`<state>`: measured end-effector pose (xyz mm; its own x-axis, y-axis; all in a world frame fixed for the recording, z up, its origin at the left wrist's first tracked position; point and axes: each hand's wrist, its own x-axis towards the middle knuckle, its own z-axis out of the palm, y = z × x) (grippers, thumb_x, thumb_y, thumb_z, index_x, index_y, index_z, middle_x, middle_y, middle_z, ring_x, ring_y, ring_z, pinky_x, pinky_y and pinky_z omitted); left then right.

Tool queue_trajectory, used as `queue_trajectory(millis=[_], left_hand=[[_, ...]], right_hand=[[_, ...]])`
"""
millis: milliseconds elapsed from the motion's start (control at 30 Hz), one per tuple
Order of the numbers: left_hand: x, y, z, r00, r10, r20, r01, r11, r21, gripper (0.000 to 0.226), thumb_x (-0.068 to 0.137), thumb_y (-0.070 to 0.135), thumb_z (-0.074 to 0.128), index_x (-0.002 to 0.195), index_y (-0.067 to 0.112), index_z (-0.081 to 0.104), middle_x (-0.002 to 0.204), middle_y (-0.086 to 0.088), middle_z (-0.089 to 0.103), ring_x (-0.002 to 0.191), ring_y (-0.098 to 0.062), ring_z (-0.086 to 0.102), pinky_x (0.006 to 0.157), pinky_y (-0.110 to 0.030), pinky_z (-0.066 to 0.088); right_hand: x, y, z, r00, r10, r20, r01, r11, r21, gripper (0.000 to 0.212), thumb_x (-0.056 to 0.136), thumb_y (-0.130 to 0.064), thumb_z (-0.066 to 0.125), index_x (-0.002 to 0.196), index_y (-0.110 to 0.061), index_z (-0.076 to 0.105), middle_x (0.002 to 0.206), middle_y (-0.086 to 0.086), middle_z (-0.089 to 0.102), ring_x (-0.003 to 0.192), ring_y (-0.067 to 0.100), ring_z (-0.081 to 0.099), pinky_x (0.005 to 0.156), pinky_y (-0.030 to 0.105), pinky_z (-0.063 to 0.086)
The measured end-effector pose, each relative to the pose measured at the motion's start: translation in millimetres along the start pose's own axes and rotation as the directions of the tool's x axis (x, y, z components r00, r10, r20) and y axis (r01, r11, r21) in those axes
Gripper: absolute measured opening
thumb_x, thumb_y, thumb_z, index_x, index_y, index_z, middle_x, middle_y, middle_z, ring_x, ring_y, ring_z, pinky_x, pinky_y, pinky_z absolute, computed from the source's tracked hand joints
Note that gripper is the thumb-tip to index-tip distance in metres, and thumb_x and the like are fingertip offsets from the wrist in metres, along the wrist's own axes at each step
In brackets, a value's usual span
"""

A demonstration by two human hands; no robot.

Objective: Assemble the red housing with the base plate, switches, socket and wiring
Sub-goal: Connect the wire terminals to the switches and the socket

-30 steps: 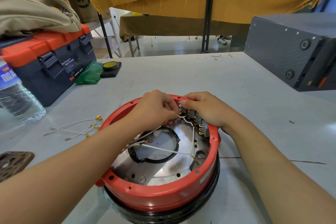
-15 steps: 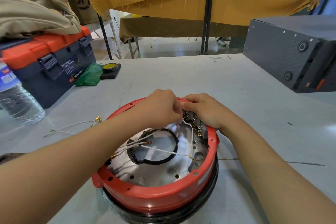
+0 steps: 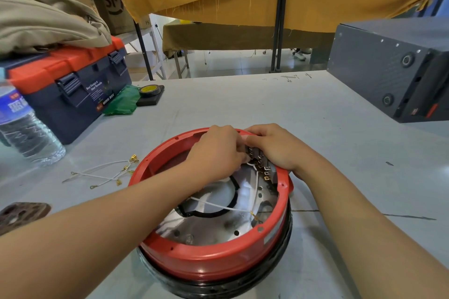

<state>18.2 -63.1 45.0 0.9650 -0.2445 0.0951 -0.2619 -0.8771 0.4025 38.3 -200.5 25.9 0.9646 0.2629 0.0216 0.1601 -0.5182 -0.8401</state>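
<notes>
Both forearms reach in over the red housing (image 3: 213,262) on the table (image 3: 243,109) — left hand (image 3: 216,150) curled, fingertips pinched at the switches (image 3: 261,165); right hand (image 3: 277,145) clasps the far rim beside them. Whether the left grips a wire is hidden.

- We see the red housing (image 3: 213,261), a round open ring, upright on a black ring near the table's near edge.
- The shiny base plate (image 3: 213,228) lies flat inside, with a black-edged round opening.
- The switches (image 3: 263,170) with brass terminals line its far-right inner wall.
- We see one white wire (image 3: 218,206) crossing the plate; loose wires (image 3: 104,173) lie left of the housing.
</notes>
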Motion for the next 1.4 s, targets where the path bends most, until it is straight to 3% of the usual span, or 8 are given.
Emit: queue_trajectory(millis=[300,467,667,767,1000,1100,1233,1400], left_hand=[[1,-5,-1,0.999,0.054,0.003,-0.054,0.998,-0.01,0.016,0.079,0.011,0.062,0.069,0.017,0.073,0.057,0.006,0.064,0.061,-0.01,0.059,0.07,-0.032,0.053],[3,-7,-5,0.996,0.074,0.055,-0.071,0.996,-0.047,0.014,0.079,0.008,0.062,0.073,0.013,0.074,0.051,0.007,0.061,0.045,0.006,0.051,0.06,-0.016,0.045],[6,-6,-13,0.985,0.093,0.147,-0.089,0.996,-0.031,0.019,0.077,0.003,0.058,0.074,0.013,0.075,0.045,0.012,0.056,0.044,0.007,0.052,0.052,-0.007,0.041],[8,-6,-13,0.985,0.092,0.147,-0.092,0.996,-0.006,0.016,0.076,0.006,0.06,0.072,0.012,0.074,0.04,0.015,0.053,0.045,0.002,0.052,0.053,-0.013,0.042],[4,-5,2,0.996,0.089,0.023,-0.09,0.993,0.074,0.02,0.078,0.032,0.069,0.064,0.019,0.064,0.058,0.006,0.056,0.057,-0.012,0.051,0.057,-0.027,0.043],[4,-4,2,0.996,0.085,0.013,-0.086,0.993,0.078,0.018,0.077,0.025,0.068,0.06,0.021,0.062,0.058,0.006,0.055,0.063,-0.018,0.055,0.063,-0.03,0.048],[2,-2,0,0.996,0.093,0.013,-0.093,0.995,0.036,0.012,0.074,0.013,0.064,0.063,0.015,0.065,0.05,0.011,0.052,0.057,-0.01,0.053,0.063,-0.025,0.045],[-2,0,-2,0.994,0.101,0.03,-0.102,0.994,0.027,0.012,0.076,0.009,0.061,0.071,0.013,0.07,0.055,0.01,0.055,0.067,-0.015,0.062,0.07,-0.025,0.049]], right_hand=[[0,0,-1,1.0,0.006,0.002,-0.006,1.0,0.001,0.021,0.094,-0.027,0.052,0.094,-0.018,0.07,0.065,-0.004,0.058,0.058,0.01,0.048,0.061,0.026,0.037],[0,0,-1,1.0,-0.001,0.012,0.001,1.0,0.002,0.019,0.094,-0.026,0.051,0.089,-0.022,0.068,0.066,-0.005,0.056,0.06,0.01,0.048,0.063,0.027,0.037],[0,-1,-1,1.0,-0.009,0.016,0.009,1.0,-0.009,0.019,0.094,-0.026,0.051,0.089,-0.022,0.068,0.073,0.0,0.061,0.069,0.015,0.051,0.069,0.029,0.039],[0,-2,-1,1.0,-0.005,0.016,0.006,1.0,-0.015,0.019,0.094,-0.025,0.052,0.091,-0.019,0.069,0.083,0.008,0.065,0.077,0.017,0.052,0.073,0.032,0.039],[0,-1,-1,1.0,-0.002,0.009,0.002,1.0,0.0,0.025,0.093,-0.022,0.052,0.072,-0.028,0.063,0.065,-0.004,0.056,0.066,0.015,0.049,0.066,0.029,0.038],[0,0,0,1.0,-0.003,0.01,0.003,1.0,-0.003,0.026,0.093,-0.022,0.051,0.071,-0.028,0.062,0.064,-0.003,0.055,0.064,0.015,0.048,0.065,0.029,0.037],[0,0,0,1.0,-0.004,0.009,0.004,1.0,-0.001,0.023,0.093,-0.024,0.051,0.074,-0.028,0.063,0.064,-0.005,0.056,0.058,0.01,0.047,0.061,0.026,0.035],[2,1,0,1.0,-0.007,0.007,0.007,1.0,0.009,0.021,0.093,-0.025,0.053,0.078,-0.023,0.067,0.067,-0.003,0.058,0.065,0.013,0.049,0.066,0.028,0.037]])
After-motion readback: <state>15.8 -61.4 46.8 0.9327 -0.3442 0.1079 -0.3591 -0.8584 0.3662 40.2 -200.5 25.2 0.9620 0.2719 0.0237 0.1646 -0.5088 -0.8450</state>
